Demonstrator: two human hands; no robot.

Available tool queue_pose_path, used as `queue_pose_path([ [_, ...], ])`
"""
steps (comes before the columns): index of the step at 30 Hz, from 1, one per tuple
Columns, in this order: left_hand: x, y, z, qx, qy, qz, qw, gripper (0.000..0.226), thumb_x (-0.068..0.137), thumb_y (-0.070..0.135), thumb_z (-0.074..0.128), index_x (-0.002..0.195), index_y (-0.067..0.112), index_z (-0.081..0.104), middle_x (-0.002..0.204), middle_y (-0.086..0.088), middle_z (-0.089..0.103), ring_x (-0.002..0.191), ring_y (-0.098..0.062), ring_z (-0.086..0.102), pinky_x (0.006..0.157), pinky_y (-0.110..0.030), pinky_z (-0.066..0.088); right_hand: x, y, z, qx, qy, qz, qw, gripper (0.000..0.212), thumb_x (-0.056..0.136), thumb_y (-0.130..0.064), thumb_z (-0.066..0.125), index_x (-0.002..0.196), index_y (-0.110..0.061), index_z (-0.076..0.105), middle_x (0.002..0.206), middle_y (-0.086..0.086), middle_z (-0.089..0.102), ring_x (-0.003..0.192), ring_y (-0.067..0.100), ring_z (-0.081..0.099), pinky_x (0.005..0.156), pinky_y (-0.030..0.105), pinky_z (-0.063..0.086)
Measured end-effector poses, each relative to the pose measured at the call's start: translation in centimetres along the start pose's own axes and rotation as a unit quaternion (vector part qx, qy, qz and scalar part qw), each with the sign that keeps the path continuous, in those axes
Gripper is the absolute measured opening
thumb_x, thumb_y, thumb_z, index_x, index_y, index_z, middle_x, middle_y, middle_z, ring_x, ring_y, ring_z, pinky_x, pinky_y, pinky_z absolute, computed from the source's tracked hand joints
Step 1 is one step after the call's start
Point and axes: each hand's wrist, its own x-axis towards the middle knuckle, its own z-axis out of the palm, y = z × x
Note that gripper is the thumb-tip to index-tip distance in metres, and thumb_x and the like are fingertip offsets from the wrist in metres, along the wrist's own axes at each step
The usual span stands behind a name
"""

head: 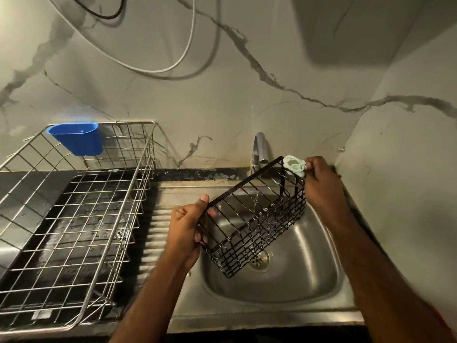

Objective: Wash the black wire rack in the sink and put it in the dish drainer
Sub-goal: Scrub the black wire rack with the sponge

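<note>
Soap foam sits on a pale green sponge [294, 166] that the right hand [321, 184] pinches in its curled fingers [312, 164]. The sponge touches the top far corner of the black wire rack [254, 216]. The left hand [190, 226] grips the near end of the rack, with its thumb on the top rim and its other fingers curled round the wires. The rack is tilted and held up in the air over the sink [309, 268], above the drain [259, 261]. It does not touch the bowl. The tap [259, 149] stands just behind it, and a thin stream of water seems to fall through the wires.

I think this is the scrubbing step, and the rinsing and putting away are not done yet.

What could go wrong? The rack looks wet and soapy, so it could slip out of the left hand and bang down into the sink. The sponge is soft and the wires are thin, so bits of it could snag on a corner. Foam could stay in the small squares at the bottom if the rinse is too quick. The dish drainer [74, 219] waits on the worktop [14, 179] to the left, with a blue cup [79, 138] hanging on its back rim. Carrying the rack over there could drip water on the worktop.
</note>
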Motion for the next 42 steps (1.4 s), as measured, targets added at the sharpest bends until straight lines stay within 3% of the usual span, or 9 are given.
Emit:
queue_pose_path([
  [6,0.0,-0.6,-0.8,-0.005,-0.028,0.007,1.000,0.043,0.091,0.030,0.063,0.063,-0.002,0.067,0.043,-0.005,0.057,0.023,-0.006,0.035,0.031,-0.018,0.031,0.0,-0.2,0.1,-0.019,-0.021,0.020,0.999,0.016,0.105,-0.015,0.039,0.114,-0.013,0.052,0.096,0.003,0.063,0.071,0.006,0.056,0.049,0.007,0.032],
  [12,0.3,-1.5,-2.1,0.006,-0.021,-0.020,1.000,0.043,0.084,0.039,0.069,0.053,0.010,0.067,0.045,-0.006,0.052,0.032,-0.015,0.050,0.033,-0.016,0.037,0.6,0.0,0.1,0.258,-0.107,0.164,0.946,0.027,0.101,-0.006,0.040,0.106,-0.022,0.061,0.093,0.004,0.073,0.077,0.009,0.066,0.078,0.030,0.049],
  [15,0.7,-1.4,-3.0,-0.023,-0.106,-0.077,0.991,0.050,0.069,0.060,0.083,0.077,0.012,0.070,0.069,-0.012,0.063,0.057,-0.027,0.063,0.066,-0.036,0.058,0.3,-0.6,0.4,0.289,-0.083,0.159,0.940,0.029,0.101,-0.004,0.043,0.100,-0.025,0.063,0.098,-0.001,0.066,0.071,0.001,0.057,0.063,0.014,0.048],
  [20,1.2,1.3,-3.6,0.117,-0.265,-0.117,0.950,0.093,0.086,0.081,0.043,0.134,0.003,0.058,0.128,-0.032,0.062,0.114,-0.054,0.057,0.095,-0.053,0.037,-1.6,-2.3,0.4,0.271,-0.118,0.121,0.948,0.027,0.102,-0.006,0.042,0.098,-0.023,0.063,0.093,-0.001,0.067,0.071,0.005,0.056,0.067,0.020,0.050],
  [25,0.0,3.0,1.1,0.242,-0.270,-0.097,0.927,0.069,0.103,0.063,0.016,0.124,0.016,0.064,0.091,0.006,0.077,0.084,-0.010,0.070,0.078,-0.028,0.049,-4.6,-5.1,1.7,0.032,-0.168,-0.010,0.985,0.016,0.105,-0.022,0.042,0.110,-0.023,0.057,0.095,-0.001,0.066,0.080,0.012,0.065,0.065,0.027,0.054],
  [28,-0.3,2.4,3.7,0.232,-0.230,-0.064,0.943,0.067,0.104,0.060,0.026,0.116,0.010,0.069,0.102,-0.019,0.076,0.090,-0.030,0.074,0.095,-0.044,0.053,-6.1,-5.9,2.3,-0.002,-0.194,-0.060,0.979,0.017,0.105,-0.026,0.041,0.113,-0.020,0.055,0.093,-0.003,0.065,0.078,0.006,0.062,0.059,0.019,0.045],
  [31,-0.1,1.3,4.7,0.203,-0.112,-0.025,0.972,0.074,0.100,0.068,0.031,0.099,0.006,0.070,0.088,-0.026,0.074,0.050,-0.023,0.061,0.054,-0.031,0.055,-6.9,-5.4,2.3,-0.017,-0.171,-0.085,0.981,0.016,0.105,-0.026,0.041,0.113,-0.021,0.055,0.092,-0.004,0.066,0.074,0.003,0.061,0.056,0.015,0.045],
  [36,-0.2,1.0,3.9,0.122,0.012,0.011,0.992,0.051,0.099,0.046,0.056,0.069,0.008,0.072,0.042,0.009,0.055,0.035,-0.004,0.045,0.037,-0.017,0.036,-5.4,-3.3,0.0,-0.032,-0.001,-0.161,0.986,0.020,0.099,-0.025,0.045,0.111,-0.019,0.060,0.091,-0.012,0.063,0.073,-0.007,0.059,0.060,0.008,0.050],
  [42,0.3,0.8,3.2,0.092,-0.021,-0.030,0.995,0.052,0.083,0.058,0.072,0.056,0.014,0.065,0.050,-0.003,0.041,0.047,-0.019,0.027,0.046,-0.028,0.027,-7.5,-2.8,1.5,-0.057,-0.151,-0.222,0.962,0.026,0.096,-0.006,0.059,0.117,-0.019,0.068,0.108,-0.005,0.065,0.092,-0.001,0.057,0.081,-0.004,0.036],
])
